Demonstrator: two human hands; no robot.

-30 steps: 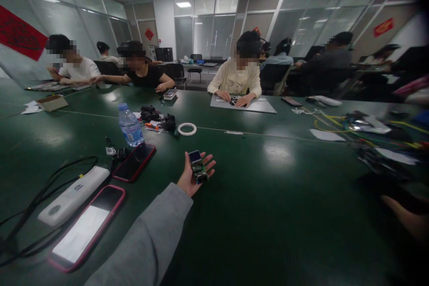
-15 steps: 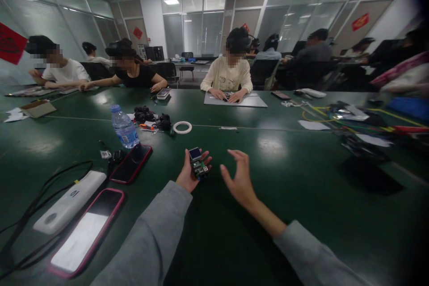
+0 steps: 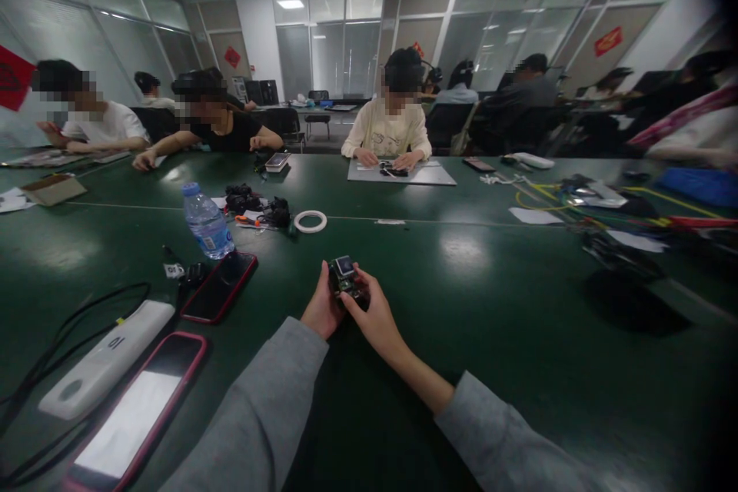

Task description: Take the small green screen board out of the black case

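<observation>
A small electronic module (image 3: 344, 269) with a square dark screen and a green circuit board is held just above the green table, near the middle of the view. My left hand (image 3: 324, 304) wraps round it from the left and below. From the right, my right hand (image 3: 372, 303) grips the same module, thumb on its lower front and fingers at its right side. The fingertips behind the module are partly hidden.
On the left of the green table (image 3: 519, 400) lie a water bottle (image 3: 207, 223), a red-edged phone (image 3: 220, 289), a white device (image 3: 107, 361) and a pink-cased phone (image 3: 138, 415). A white ring (image 3: 310, 221) lies ahead. Cables (image 3: 605, 196) spread at right; people sit opposite.
My right hand has moved left and closed on the module, from open and apart. The left hand's fingers have curled round it. The view has shifted slightly.
</observation>
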